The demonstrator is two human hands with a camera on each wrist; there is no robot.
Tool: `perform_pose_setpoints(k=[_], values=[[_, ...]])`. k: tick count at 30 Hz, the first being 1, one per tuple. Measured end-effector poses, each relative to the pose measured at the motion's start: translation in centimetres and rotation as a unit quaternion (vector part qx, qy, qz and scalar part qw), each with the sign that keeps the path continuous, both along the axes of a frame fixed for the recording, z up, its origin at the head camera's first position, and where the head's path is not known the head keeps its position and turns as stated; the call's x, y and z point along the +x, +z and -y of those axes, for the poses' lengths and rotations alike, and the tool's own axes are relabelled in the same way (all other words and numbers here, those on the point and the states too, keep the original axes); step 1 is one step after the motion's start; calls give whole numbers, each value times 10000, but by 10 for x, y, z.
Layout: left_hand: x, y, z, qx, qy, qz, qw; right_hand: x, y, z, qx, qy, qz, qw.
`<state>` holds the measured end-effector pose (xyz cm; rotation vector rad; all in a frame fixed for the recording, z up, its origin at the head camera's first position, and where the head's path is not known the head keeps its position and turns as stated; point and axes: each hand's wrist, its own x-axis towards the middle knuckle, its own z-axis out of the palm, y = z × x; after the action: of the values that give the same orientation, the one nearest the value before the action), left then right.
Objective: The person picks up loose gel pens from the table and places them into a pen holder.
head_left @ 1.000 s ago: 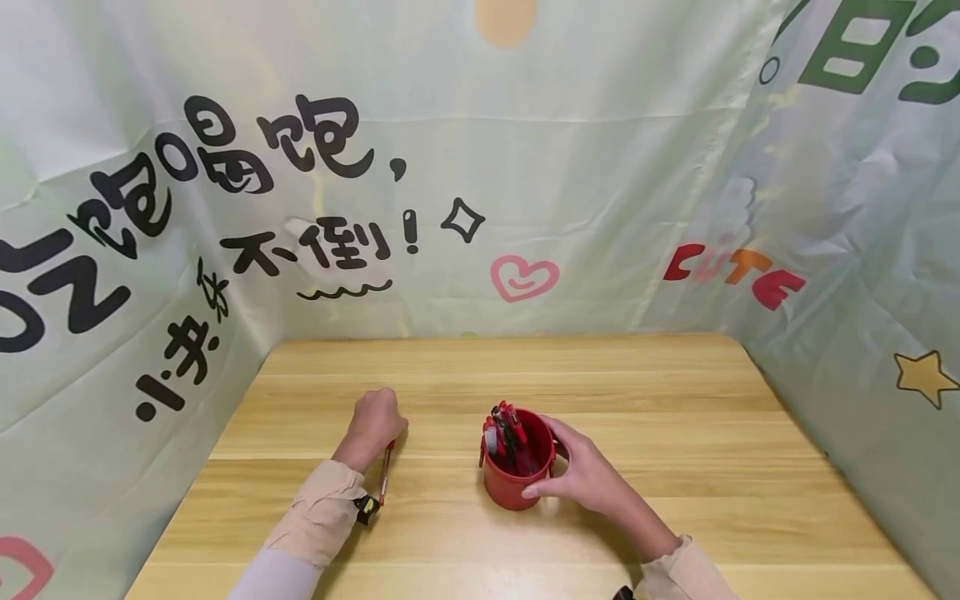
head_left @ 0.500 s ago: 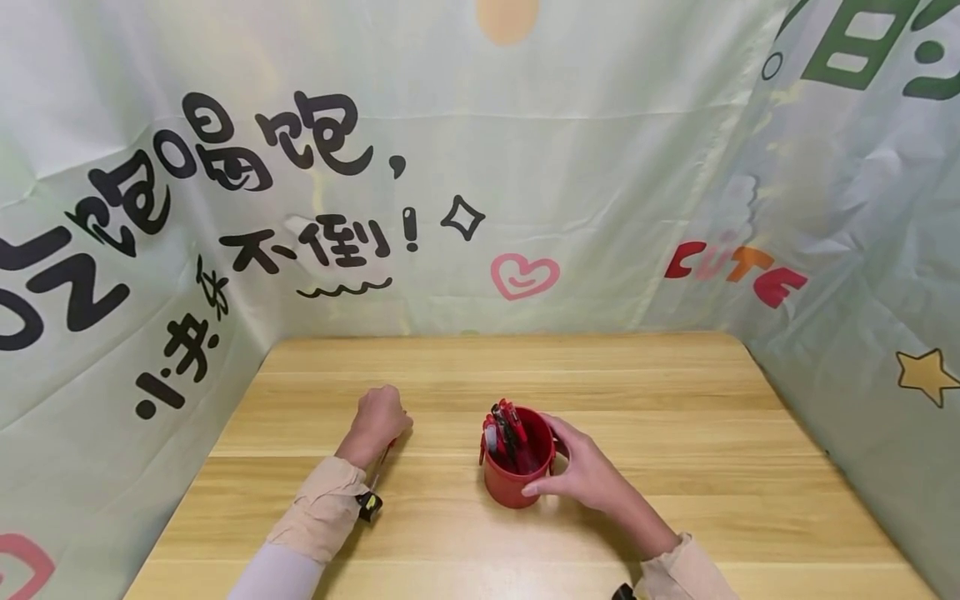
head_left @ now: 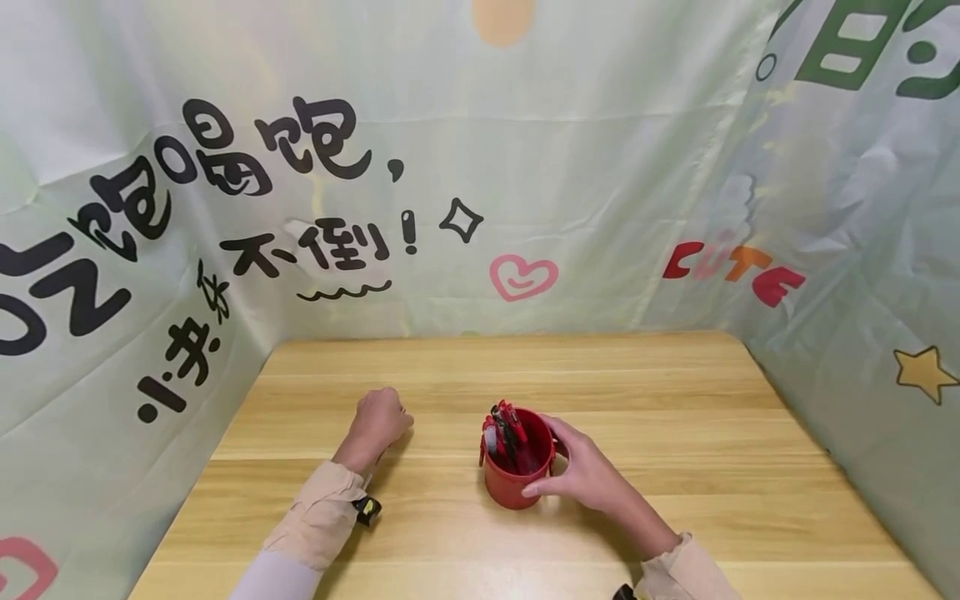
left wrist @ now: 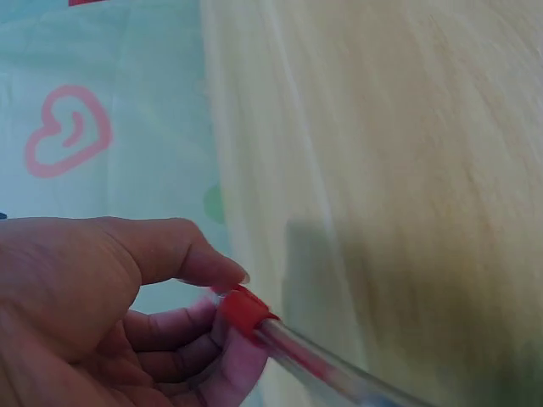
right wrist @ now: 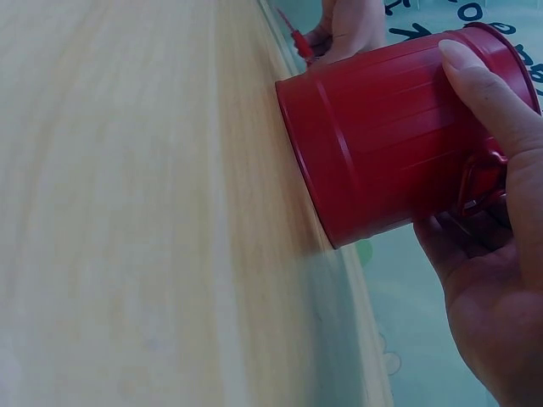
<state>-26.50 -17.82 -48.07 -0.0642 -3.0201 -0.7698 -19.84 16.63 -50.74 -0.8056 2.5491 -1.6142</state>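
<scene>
On the left side of the table, my left hand (head_left: 380, 423) pinches a pen (left wrist: 316, 354) with a clear barrel and a red end. The left wrist view has the thumb and fingertips at that red end; in the head view the hand and cuff hide most of the pen. A red metal bucket (head_left: 512, 492) stands upright near the middle. My right hand (head_left: 588, 477) grips its right side, the thumb in front and the fingers round the back. Several red and black pens (head_left: 508, 429) lean inside it, toward the left of the rim.
The wooden table (head_left: 675, 417) has printed cloth (head_left: 600, 167) hanging behind it and at both sides. A small dark camera (head_left: 367, 510) sits at the left cuff. The bucket's handle loop (right wrist: 479, 178) shows near the right palm.
The pen in my left hand has turned, its lower end swinging left toward the cuff, so less of it shows. My right hand and the bucket have stayed in place.
</scene>
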Motion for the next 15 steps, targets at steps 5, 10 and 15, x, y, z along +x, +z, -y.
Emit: perform_pose_setpoints(k=[5,10,15], values=[[4,13,-5,238,15,0,9997,0,0,0,11,-3,7,10000],[11,33,-16,438,7,-327,9985,0,1,0,13,-3,47,10000],[23,57,-28,667,6,-988,9929,1,0,0,20,9,57,10000]])
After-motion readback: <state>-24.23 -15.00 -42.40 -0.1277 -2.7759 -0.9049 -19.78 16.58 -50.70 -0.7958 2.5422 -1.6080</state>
